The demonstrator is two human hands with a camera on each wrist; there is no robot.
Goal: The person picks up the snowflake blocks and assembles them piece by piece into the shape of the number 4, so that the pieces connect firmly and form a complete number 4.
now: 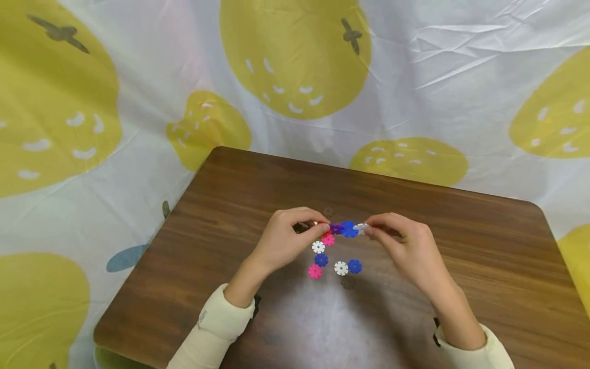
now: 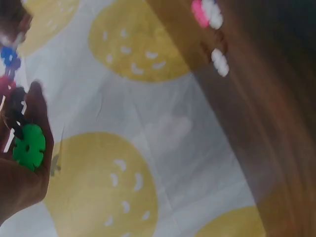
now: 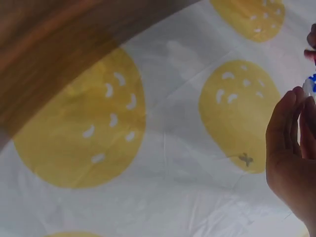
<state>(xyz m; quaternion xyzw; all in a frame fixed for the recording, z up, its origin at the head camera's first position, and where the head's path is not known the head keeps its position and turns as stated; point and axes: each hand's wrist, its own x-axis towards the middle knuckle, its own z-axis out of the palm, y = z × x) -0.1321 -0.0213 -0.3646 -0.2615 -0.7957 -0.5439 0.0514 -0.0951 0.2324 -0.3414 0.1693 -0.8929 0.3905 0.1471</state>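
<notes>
A chain of notched plastic snowflake discs is stretched between both hands above the table. My left hand (image 1: pixel 287 240) pinches its left part between thumb and fingers. From there run a purple disc (image 1: pixel 337 229), a blue disc (image 1: pixel 349 229) and a white disc (image 1: pixel 360 229). My right hand (image 1: pixel 411 247) pinches the white end disc with thumb and fingertips. In the left wrist view, a green disc (image 2: pixel 29 147) lies against the left palm, joined to a dark disc (image 2: pixel 18 101), with a red disc (image 2: pixel 6 87) beyond it.
Loose discs lie on the brown wooden table (image 1: pixel 258 179) below the hands: pink (image 1: pixel 315 271), white (image 1: pixel 341 268), blue (image 1: pixel 355 266) and others. Brown discs blend into the wood, one (image 1: pixel 328 210) behind the chain. A fruit-patterned curtain (image 1: pixel 299 128) hangs along the far edge.
</notes>
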